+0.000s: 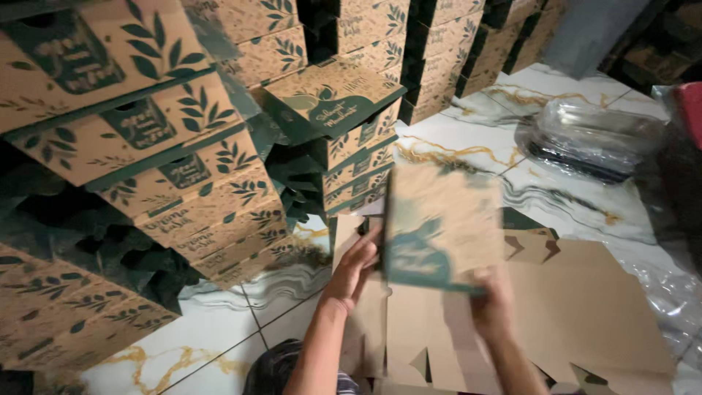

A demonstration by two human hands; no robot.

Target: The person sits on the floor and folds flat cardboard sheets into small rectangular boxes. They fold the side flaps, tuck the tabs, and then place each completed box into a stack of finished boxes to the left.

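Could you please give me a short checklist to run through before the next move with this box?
1. Left hand on the half-folded carton: ok, its fingers are at the carton's left edge.
2. Right hand on the carton: ok, it grips the lower right corner.
3. Carton fully squared up: cannot tell, it is blurred by motion.
4. Flat carton blanks within reach: ok, they lie on the floor under the hands.
5. Stacks of finished boxes steady: not ok, several on the left lean and sit askew.
6. Marble tile floor beside the stacks free for another box: ok.
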